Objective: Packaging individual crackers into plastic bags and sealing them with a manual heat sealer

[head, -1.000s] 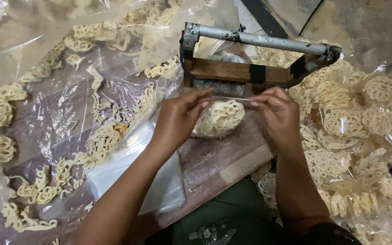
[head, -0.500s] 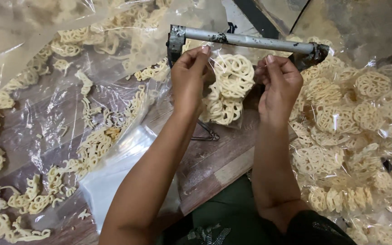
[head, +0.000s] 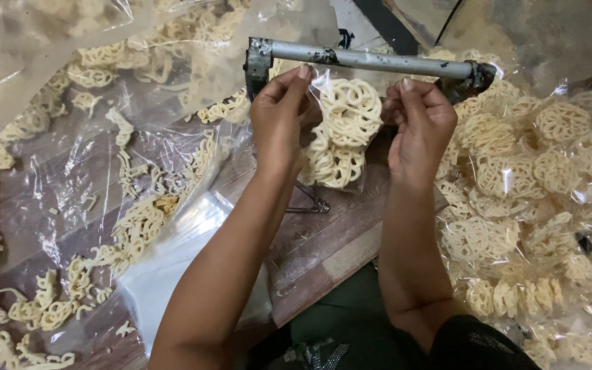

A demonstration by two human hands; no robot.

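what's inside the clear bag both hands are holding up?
The clear bag holds pale lattice crackers, stacked. Left hand and right hand cover its edges; count unclear.

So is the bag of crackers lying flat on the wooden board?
No, both the left hand and the right hand hold the clear bag of crackers up under the grey metal bar, above the wooden board.

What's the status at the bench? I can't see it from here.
Left hand and right hand both pinch the top of a clear bag of crackers. Bag held up just under the metal bar. Nothing between them.
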